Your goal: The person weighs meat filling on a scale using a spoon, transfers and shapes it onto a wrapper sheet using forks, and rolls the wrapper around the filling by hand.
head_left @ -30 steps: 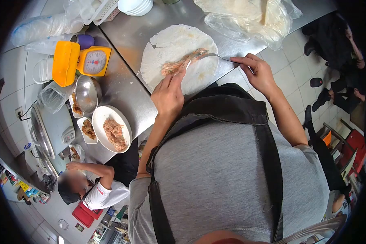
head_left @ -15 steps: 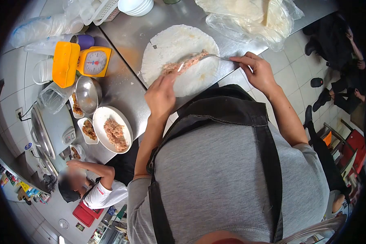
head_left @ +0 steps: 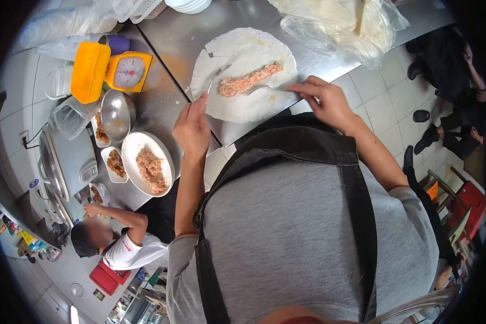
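A thin round white wrapper (head_left: 264, 46) lies flat on the metal table, with a log of pinkish minced filling (head_left: 248, 81) across its middle. My left hand (head_left: 193, 125) holds a metal utensil (head_left: 211, 83) at the wrapper's left edge; its tip is over the wrapper. My right hand (head_left: 323, 101) grips the handle of a second metal utensil (head_left: 275, 88), whose end rests against the lower side of the filling. Left of my left hand stands a white oval dish (head_left: 128, 174) with more minced filling (head_left: 151, 170).
A bag of stacked wrappers (head_left: 356, 27) lies at the table's back right. At the left are a yellow scale (head_left: 128, 72), a steel bowl (head_left: 117, 114) and small white dishes of food (head_left: 115, 164). A co-worker (head_left: 129, 245) is at the lower left, other people at the right.
My left hand has moved left with its utensil, away from the filling. The filling now shows as a more compact log. My right hand has shifted slightly left and down.
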### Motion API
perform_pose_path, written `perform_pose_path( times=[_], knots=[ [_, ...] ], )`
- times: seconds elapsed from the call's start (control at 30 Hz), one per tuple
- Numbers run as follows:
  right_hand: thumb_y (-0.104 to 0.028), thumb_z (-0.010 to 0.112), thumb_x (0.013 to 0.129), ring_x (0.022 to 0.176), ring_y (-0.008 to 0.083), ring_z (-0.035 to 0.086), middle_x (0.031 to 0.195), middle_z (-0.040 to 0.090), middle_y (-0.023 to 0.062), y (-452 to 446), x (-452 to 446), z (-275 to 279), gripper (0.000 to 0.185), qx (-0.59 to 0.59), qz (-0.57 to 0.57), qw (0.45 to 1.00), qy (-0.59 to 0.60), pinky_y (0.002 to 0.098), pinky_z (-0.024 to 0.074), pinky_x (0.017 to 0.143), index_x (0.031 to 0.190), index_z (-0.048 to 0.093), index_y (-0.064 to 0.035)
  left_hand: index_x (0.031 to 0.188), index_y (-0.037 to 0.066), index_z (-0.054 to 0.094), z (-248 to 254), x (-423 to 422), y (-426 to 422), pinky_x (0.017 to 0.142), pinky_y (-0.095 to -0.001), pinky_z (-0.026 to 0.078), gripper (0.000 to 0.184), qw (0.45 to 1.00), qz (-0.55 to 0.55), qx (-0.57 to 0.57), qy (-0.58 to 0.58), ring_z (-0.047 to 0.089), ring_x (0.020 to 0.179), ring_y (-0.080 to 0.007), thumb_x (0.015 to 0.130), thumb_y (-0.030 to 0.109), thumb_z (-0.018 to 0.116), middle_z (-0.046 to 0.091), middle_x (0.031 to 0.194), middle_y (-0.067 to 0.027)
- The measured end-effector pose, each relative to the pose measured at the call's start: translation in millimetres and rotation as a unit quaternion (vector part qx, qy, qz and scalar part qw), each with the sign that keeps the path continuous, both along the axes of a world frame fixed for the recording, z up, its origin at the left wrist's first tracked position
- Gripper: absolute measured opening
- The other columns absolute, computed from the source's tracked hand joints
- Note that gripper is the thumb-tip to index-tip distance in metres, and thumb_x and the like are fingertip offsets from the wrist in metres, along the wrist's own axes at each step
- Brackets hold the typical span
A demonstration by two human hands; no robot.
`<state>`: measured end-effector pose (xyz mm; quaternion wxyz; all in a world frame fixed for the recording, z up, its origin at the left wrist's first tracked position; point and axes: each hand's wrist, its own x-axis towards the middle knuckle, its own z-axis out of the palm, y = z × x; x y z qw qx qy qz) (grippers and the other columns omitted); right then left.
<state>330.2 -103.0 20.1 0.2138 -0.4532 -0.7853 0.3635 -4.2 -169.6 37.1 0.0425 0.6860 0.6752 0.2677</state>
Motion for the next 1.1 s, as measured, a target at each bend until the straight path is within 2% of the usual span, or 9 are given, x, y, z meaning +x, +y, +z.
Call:
perform_pose_path(
  times=[0.07, 0.13, 0.3, 0.43, 0.63, 0.73, 0.83, 0.93, 1.1],
  knots=[
    [0.005, 0.064, 0.085, 0.081, 0.0244, 0.070, 0.091, 0.066, 0.0066, -1, -9, -1, 0.048, 0.019, -0.001, 1.000, -0.016, 0.0364, 0.0563, 0.072, 0.124, 0.074, -0.0208, 0.116, 0.018, 0.077, -14, -8, -9, 0.066, -0.0407, 0.054, 0.038, 0.998, -0.022, 0.009, 0.053, 0.068, 0.075, -0.0309, 0.086, -0.002, 0.067, 0.069, 0.086, -0.0104],
    [-0.002, 0.067, 0.086, 0.081, 0.0296, 0.068, 0.091, 0.064, 0.0068, -1, -12, -4, 0.045, 0.047, -0.015, 0.998, -0.031, 0.0412, 0.0566, 0.070, 0.124, 0.073, -0.0261, 0.116, 0.017, 0.077, -3, -5, -18, 0.066, -0.0408, 0.054, 0.035, 0.999, -0.026, -0.013, 0.015, 0.068, 0.074, -0.0309, 0.087, -0.001, 0.068, 0.069, 0.086, -0.0109],
    [-0.002, 0.066, 0.086, 0.082, 0.0301, 0.068, 0.092, 0.064, 0.0064, -6, -18, -13, 0.044, 0.025, 0.019, 1.000, -0.001, 0.0418, 0.0568, 0.070, 0.123, 0.074, -0.0249, 0.115, 0.018, 0.077, 8, 1, -10, 0.067, -0.0406, 0.054, 0.031, 0.999, 0.014, -0.038, -0.033, 0.068, 0.075, -0.0308, 0.089, 0.003, 0.069, 0.069, 0.086, -0.0094],
    [0.000, 0.065, 0.084, 0.083, 0.0303, 0.068, 0.094, 0.064, 0.0063, -2, -30, -11, 0.048, 0.046, -0.006, 0.999, -0.017, 0.0420, 0.0570, 0.070, 0.124, 0.073, -0.0246, 0.116, 0.019, 0.076, -9, 5, -13, 0.067, -0.0417, 0.053, 0.030, 0.999, -0.042, -0.035, 0.003, 0.067, 0.076, -0.0313, 0.091, 0.005, 0.067, 0.067, 0.083, -0.0094],
    [-0.001, 0.065, 0.087, 0.085, 0.0301, 0.068, 0.093, 0.064, 0.0071, -2, -29, -11, 0.044, 0.055, 0.015, 0.998, -0.025, 0.0424, 0.0566, 0.071, 0.124, 0.073, -0.0240, 0.115, 0.017, 0.076, 23, -2, -35, 0.065, -0.0414, 0.052, 0.029, 0.997, 0.037, -0.055, -0.027, 0.065, 0.072, -0.0304, 0.090, 0.005, 0.069, 0.063, 0.080, -0.0095],
    [-0.002, 0.065, 0.089, 0.084, 0.0301, 0.068, 0.092, 0.064, 0.0074, -1, -32, -7, 0.042, 0.055, 0.015, 0.998, -0.020, 0.0420, 0.0565, 0.070, 0.124, 0.073, -0.0241, 0.115, 0.016, 0.076, 16, -4, -37, 0.064, -0.0410, 0.051, 0.030, 0.999, -0.019, -0.038, 0.031, 0.064, 0.070, -0.0291, 0.088, 0.004, 0.070, 0.061, 0.077, -0.0088],
    [-0.003, 0.065, 0.089, 0.084, 0.0301, 0.068, 0.093, 0.064, 0.0074, 0, -24, -9, 0.042, 0.051, 0.016, 0.998, -0.016, 0.0415, 0.0565, 0.070, 0.125, 0.073, -0.0244, 0.115, 0.017, 0.076, 15, -12, -41, 0.063, -0.0406, 0.051, 0.031, 0.997, -0.014, -0.040, 0.069, 0.063, 0.070, -0.0282, 0.088, 0.003, 0.069, 0.060, 0.076, -0.0077],
    [-0.004, 0.065, 0.090, 0.084, 0.0298, 0.068, 0.093, 0.064, 0.0074, 2, -16, -4, 0.042, 0.021, 0.023, 1.000, -0.006, 0.0409, 0.0564, 0.070, 0.126, 0.073, -0.0245, 0.114, 0.018, 0.076, 31, -7, -44, 0.064, -0.0407, 0.052, 0.031, 0.998, 0.018, -0.055, 0.025, 0.064, 0.071, -0.0280, 0.088, 0.003, 0.067, 0.060, 0.076, -0.0073],
    [-0.001, 0.066, 0.087, 0.082, 0.0291, 0.068, 0.092, 0.064, 0.0073, 0, -26, -4, 0.046, 0.055, 0.043, 0.997, -0.014, 0.0406, 0.0568, 0.071, 0.126, 0.072, -0.0245, 0.113, 0.018, 0.077, 16, -6, -43, 0.065, -0.0401, 0.053, 0.033, 0.995, -0.025, -0.041, 0.093, 0.065, 0.071, -0.0284, 0.087, 0.003, 0.065, 0.061, 0.077, -0.0081]
  ],
)
